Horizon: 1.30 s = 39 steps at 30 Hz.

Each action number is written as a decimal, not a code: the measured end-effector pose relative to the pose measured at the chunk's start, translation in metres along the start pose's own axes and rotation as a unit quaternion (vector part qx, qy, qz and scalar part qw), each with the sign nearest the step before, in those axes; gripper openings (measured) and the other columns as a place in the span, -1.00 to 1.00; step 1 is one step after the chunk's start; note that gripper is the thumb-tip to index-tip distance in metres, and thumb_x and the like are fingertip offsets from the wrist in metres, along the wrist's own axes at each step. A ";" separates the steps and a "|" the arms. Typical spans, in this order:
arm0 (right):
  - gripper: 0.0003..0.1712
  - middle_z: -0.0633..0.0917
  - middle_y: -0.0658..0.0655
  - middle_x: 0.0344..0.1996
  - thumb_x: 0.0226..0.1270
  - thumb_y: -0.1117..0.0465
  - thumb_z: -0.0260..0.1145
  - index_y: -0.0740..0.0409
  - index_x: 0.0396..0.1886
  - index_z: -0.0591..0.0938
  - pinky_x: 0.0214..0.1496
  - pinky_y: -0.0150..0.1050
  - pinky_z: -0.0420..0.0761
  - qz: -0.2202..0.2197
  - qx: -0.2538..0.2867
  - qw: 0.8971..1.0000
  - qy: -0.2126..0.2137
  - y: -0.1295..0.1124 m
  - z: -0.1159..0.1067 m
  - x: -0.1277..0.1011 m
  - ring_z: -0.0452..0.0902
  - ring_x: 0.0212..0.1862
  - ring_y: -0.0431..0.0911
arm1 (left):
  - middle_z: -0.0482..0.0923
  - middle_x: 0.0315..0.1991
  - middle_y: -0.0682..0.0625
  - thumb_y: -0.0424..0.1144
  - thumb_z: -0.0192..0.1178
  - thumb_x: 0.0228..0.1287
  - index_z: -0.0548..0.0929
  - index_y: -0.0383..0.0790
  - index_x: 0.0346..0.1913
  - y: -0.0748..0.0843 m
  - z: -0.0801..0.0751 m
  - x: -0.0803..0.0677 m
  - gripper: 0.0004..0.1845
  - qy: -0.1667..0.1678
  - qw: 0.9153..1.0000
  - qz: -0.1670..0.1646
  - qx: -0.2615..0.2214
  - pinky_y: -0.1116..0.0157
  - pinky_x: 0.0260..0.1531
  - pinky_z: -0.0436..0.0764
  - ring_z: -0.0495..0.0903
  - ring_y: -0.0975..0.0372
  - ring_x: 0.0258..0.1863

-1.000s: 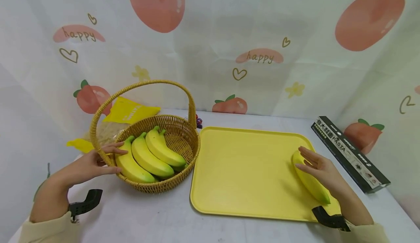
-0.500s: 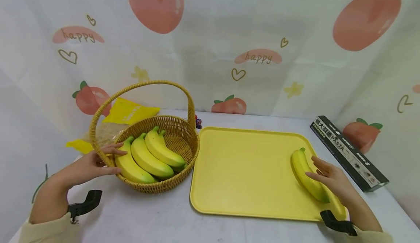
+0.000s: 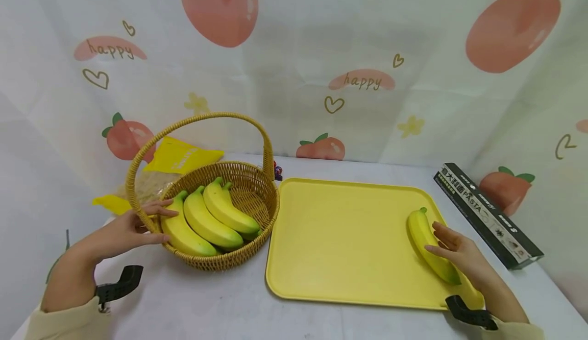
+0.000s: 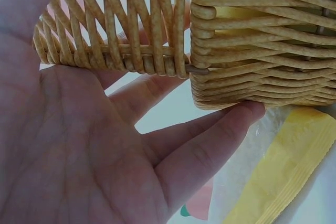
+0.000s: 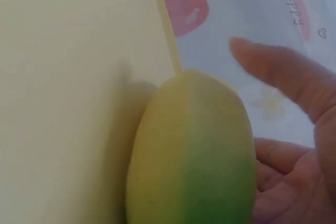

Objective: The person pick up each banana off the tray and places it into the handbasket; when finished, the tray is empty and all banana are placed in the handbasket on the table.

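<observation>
A wicker basket (image 3: 239,250) with a tall handle holds three yellow bananas (image 3: 209,222). My left hand (image 3: 138,225) rests on its left rim, straight fingers flat on the outer wall (image 4: 252,51) and thumb over the rim. In the left wrist view my palm (image 4: 105,145) faces the weave. One more banana (image 3: 427,243) lies at the right end of the yellow tray (image 3: 344,238). My right hand (image 3: 452,250) lies beside it with relaxed fingers touching its right side. Up close, the banana's green-tinged end (image 5: 191,150) sits next to my fingers (image 5: 283,77).
A dark pasta box (image 3: 487,215) lies right of the tray. A yellow packet (image 3: 181,159) sits behind the basket against the printed backdrop. The tray's bare surface (image 5: 68,77) stretches left of the banana. White table runs along the front.
My right hand slid off the top of the tray banana to its right side, uncovering the fruit and its stem. The left hand and basket stayed put.
</observation>
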State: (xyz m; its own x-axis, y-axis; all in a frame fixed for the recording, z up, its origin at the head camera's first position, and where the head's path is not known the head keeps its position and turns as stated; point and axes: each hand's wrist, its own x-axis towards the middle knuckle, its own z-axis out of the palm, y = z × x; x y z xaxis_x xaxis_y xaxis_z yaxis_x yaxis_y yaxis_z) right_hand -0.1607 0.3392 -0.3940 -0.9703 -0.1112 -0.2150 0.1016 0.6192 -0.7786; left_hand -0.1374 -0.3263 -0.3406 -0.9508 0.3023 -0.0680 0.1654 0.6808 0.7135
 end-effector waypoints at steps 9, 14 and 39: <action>-0.04 -0.02 0.49 0.39 0.30 0.11 0.23 0.41 0.43 -0.13 -0.10 -0.81 0.24 -0.029 0.011 1.000 0.000 0.009 0.005 0.002 -0.03 0.39 0.28 | 0.05 0.40 -0.27 -0.16 0.25 0.19 0.42 -0.13 0.24 0.001 0.000 0.000 -0.46 -0.001 1.000 -0.005 -0.003 -0.20 0.02 0.41 0.20 -0.20 0.23; -0.01 -0.05 0.48 0.40 0.29 0.12 0.25 0.38 0.44 -0.16 -0.10 -0.81 0.22 -0.031 0.007 0.999 -0.004 0.011 0.007 0.003 -0.09 0.37 0.38 | 0.07 0.39 -0.26 -0.16 0.25 0.19 0.43 -0.11 0.23 0.001 0.000 0.000 -0.47 0.002 1.000 -0.002 -0.004 -0.19 0.02 0.42 0.28 0.48 0.17; -0.08 0.12 0.50 0.35 0.25 0.13 0.28 0.41 0.41 0.00 -0.10 -0.78 0.26 -0.102 -0.083 0.991 0.009 -0.003 0.008 0.006 0.23 0.32 0.06 | 0.08 0.40 -0.23 -0.16 0.25 0.19 0.44 -0.09 0.23 0.002 0.000 0.000 -0.48 -0.003 1.000 0.006 0.006 -0.10 0.02 0.46 0.25 0.62 0.11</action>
State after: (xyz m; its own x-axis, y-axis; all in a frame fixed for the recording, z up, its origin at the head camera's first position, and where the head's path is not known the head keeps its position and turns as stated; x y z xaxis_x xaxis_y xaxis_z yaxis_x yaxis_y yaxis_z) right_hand -0.1655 0.3305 -0.3974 -0.9709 -0.2337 -0.0517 -0.1324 0.7043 -0.6974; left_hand -0.1375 -0.3252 -0.3393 -0.9472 0.3144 -0.0628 0.1806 0.6850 0.7058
